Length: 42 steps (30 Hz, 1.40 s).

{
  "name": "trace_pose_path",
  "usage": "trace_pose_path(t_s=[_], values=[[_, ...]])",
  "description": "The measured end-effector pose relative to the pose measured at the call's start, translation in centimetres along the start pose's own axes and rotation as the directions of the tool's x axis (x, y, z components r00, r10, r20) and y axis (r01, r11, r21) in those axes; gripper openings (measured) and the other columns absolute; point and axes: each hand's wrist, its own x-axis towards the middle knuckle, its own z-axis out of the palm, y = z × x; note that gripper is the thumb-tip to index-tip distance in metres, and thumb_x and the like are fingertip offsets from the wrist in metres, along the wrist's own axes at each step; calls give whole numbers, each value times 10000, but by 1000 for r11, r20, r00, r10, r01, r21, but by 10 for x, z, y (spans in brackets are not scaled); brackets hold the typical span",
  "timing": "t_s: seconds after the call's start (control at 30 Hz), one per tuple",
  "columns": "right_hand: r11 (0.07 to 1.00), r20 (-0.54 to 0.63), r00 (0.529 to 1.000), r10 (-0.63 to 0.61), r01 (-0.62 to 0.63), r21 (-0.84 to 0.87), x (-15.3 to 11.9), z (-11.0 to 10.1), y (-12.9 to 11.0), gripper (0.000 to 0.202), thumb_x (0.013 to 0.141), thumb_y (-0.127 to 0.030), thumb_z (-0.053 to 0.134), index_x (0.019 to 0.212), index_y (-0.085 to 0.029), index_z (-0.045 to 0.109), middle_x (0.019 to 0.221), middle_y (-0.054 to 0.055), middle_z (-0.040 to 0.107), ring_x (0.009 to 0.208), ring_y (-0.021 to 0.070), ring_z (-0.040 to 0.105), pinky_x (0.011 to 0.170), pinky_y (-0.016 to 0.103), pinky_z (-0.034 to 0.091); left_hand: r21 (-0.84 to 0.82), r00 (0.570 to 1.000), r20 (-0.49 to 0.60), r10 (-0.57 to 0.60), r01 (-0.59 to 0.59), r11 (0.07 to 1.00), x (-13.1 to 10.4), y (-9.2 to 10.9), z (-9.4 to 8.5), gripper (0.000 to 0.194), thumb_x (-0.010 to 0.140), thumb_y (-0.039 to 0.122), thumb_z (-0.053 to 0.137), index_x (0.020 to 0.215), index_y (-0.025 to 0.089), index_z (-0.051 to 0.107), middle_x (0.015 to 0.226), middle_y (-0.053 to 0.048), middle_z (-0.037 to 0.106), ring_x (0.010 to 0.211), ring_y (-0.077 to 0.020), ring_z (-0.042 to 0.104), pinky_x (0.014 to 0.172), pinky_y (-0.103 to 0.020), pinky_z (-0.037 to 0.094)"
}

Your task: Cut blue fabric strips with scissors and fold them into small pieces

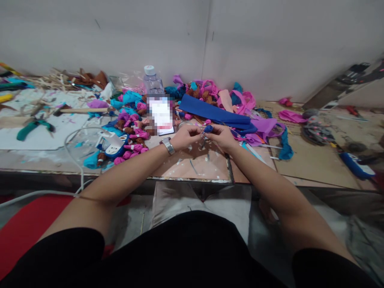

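Note:
My left hand [187, 137], with a metal watch on its wrist, meets my right hand [221, 137] above the bench. A small dark blue bundle [207, 129] shows at the fingertips of my right hand, which are closed on it. The left fingers are pinched together beside it; what they grip is too small to name. Behind the hands lies a long blue fabric strip [214, 112]. A lit phone [162, 116] stands left of it, among several pink, brown and blue knotted fabric pieces [136, 136].
A clear bottle [153, 82] stands near the wall. At the left are green-handled pliers [31, 129], a hammer [81, 110] and a blue-and-white power socket [115, 148] with a white cable. Cardboard [312, 164] lies at the right, near a blue tool [357, 165].

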Motion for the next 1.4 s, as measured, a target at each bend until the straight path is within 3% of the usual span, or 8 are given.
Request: trace_pose_path(t_s=[0.2,0.37,0.53,0.83,1.13,1.3,1.4], values=[[997,62,997,-49,52,-51,-1,1,3,346,746,-463,927,912,-203,770,870,16,762,793,199,707,755,343,583,67,1000,-18,10,-8,998,0,-3,2,339,901,449,706,759,145,658,668,-9,627,610,-110,524,602,-246,391],[988,21,996,-83,85,-132,-3,5,-3,371,749,-500,904,890,-201,735,848,8,728,795,184,672,778,337,568,192,996,-66,58,-44,980,0,-1,2,367,896,472,700,731,146,671,661,-8,607,626,-115,491,598,-252,359],[978,-28,995,-91,84,-189,-6,9,-10,374,751,-515,879,819,-196,695,766,-6,682,730,170,618,702,316,531,247,994,-75,84,-63,967,-1,0,3,356,922,473,678,773,152,702,662,-13,626,614,-122,500,588,-259,358],[968,-6,993,-115,111,-223,-4,5,-6,389,792,-560,852,827,-202,702,778,6,713,741,187,647,732,335,534,18,998,54,44,-45,999,-2,-4,0,521,1002,635,554,850,159,702,686,-31,680,625,-144,610,626,-271,468],[956,9,989,-147,144,-254,-5,8,-9,386,751,-557,892,881,-213,774,853,28,762,800,214,681,794,364,556,-27,999,-23,-45,45,999,1,-3,3,694,906,805,587,664,158,653,582,-29,611,540,-118,534,539,-252,397],[941,-17,986,-163,150,-304,-5,7,-6,411,732,-573,905,883,-217,766,888,29,766,854,225,687,838,368,555,-53,998,-6,-63,63,997,2,-7,2,651,902,764,637,669,156,638,582,-13,598,521,-97,509,533,-235,389],[943,-33,983,-183,165,-289,-5,8,-9,456,732,-555,916,1000,-216,771,989,43,773,908,229,692,882,371,550,-48,998,-3,-57,57,997,3,-8,2,647,912,753,631,665,156,630,585,-14,595,528,-96,511,538,-234,389]])
